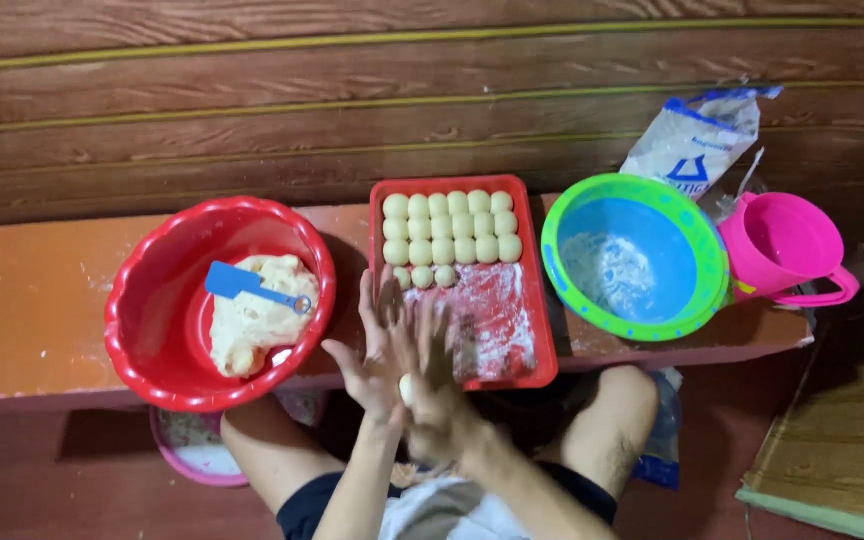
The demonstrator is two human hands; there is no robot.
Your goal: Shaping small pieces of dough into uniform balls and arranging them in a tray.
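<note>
- A red basin is set on the left part of the low orange bench; a lump of pale dough lies in it, with a blue scraper resting on top.
- Under the bench edge, below the basin, part of a pink bowl is seen.
- The left hand is held open and flat, fingers spread and blurred, pressed palm to palm against the other hand.
- A small dough ball is caught between the two palms, just in front of the tray's near edge.
- The right hand is likewise flat and open over the ball.
- A red tray is placed mid-bench; rows of dough balls fill its far half, and flour dusts its near half.
- To the right a green-rimmed blue bowl with flour is set, then a pink jug, with a flour bag behind.
</note>
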